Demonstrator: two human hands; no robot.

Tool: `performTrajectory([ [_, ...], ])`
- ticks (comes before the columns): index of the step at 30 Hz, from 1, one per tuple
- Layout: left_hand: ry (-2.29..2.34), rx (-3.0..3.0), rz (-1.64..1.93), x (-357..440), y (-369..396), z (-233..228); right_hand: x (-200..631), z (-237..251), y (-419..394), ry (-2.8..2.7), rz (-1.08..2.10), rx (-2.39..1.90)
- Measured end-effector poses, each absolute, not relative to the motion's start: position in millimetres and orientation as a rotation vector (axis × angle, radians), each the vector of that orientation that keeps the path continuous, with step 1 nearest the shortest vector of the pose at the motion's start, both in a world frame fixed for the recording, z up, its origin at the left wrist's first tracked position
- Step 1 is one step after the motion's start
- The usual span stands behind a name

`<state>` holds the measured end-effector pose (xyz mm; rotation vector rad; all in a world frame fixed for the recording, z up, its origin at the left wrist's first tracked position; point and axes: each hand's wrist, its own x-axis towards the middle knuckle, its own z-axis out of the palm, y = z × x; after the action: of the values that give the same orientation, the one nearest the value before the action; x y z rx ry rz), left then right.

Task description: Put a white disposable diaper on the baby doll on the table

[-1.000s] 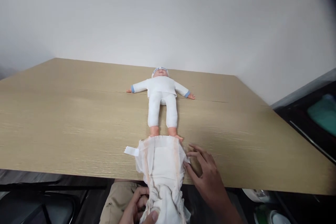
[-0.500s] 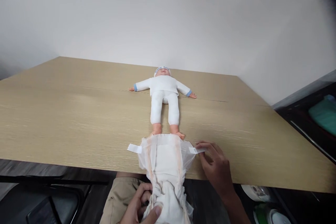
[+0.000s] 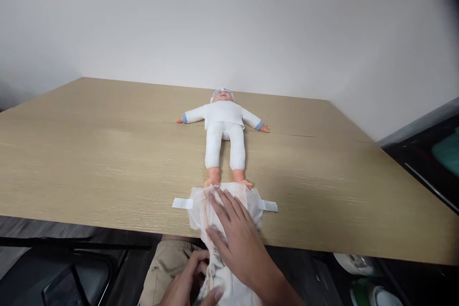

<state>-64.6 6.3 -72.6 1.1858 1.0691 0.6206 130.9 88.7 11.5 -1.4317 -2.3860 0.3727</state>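
White diaper (image 3: 251, 200) lies spread at the near edge of the wooden counter (image 3: 107, 162), its tabs out to both sides, touching the doll's (image 3: 225, 129) feet. Right hand (image 3: 238, 239) presses flat on it, grip wide. Left hand (image 3: 190, 284) pinches its hanging end. Writing on the doll's headband is unreadable.

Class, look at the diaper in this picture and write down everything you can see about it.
The diaper is white, thin and crinkly, with faint orange lines down its length and gathered edges. It lies unfolded at the near edge of the wooden table, its near end hanging off toward the lap. Two white tabs stick out sideways, flat on the table. The right hand rests flat on its middle; the left hand grips the bunched hanging end. Its far edge reaches the doll's feet.
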Motion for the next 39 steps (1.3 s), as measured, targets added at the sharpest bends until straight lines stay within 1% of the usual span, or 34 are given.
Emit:
performTrajectory([
  [2, 1.126, 1.445, 0.513, -79, 17, -55, 132, 3, 90, -2.392, 0.355, -1.455],
  [4, 1.1, 1.669, 0.468, -94, 32, -27, 135, -4, 90, -2.399, 0.334, -1.467],
  [7, 0.951, 1.95, 0.471, -113, 67, 19, 137, -10, 88, -2.377, 0.305, -1.484],
  [9, 0.979, 2.137, 0.518, -120, 100, 38, 136, -11, 89, -2.353, 0.288, -1.487],
  [12, 1.065, 2.478, 0.643, -118, 160, 42, 136, -11, 90, -2.338, 0.261, -1.469],
  [14, 1.125, 2.697, 0.603, -107, 199, 35, 136, -11, 90, -2.336, 0.246, -1.453],
  [16, 1.133, 2.9, 0.478, -89, 231, 29, 136, -12, 90, -2.334, 0.236, -1.449],
  [18, 1.03, 3.061, 0.342, -70, 254, 27, 136, -13, 90, -2.335, 0.23, -1.454],
  [21, 0.713, 3.223, 0.191, -46, 272, 28, 136, -15, 91, -2.342, 0.234, -1.464],
  [23, 0.527, 3.268, 0.144, -36, 281, 29, 136, -15, 91, -2.346, 0.241, -1.464],
  [25, 0.412, 3.268, 0.173, -29, 287, 27, 137, -14, 91, -2.349, 0.251, -1.462],
  [29, 0.281, 3.164, 0.428, -21, 297, 20, 138, -14, 92, -2.357, 0.273, -1.487],
  [32, 0.299, 3.038, 0.544, -18, 301, 25, 139, -14, 96, -2.377, 0.295, -1.498],
  [35, 0.327, 2.853, 0.587, -17, 305, 49, 141, -11, 105, -2.389, 0.334, -1.506],
  [39, 0.392, 2.535, 0.688, -17, 317, 99, 145, -4, 126, -2.422, 0.424, -1.498],
])
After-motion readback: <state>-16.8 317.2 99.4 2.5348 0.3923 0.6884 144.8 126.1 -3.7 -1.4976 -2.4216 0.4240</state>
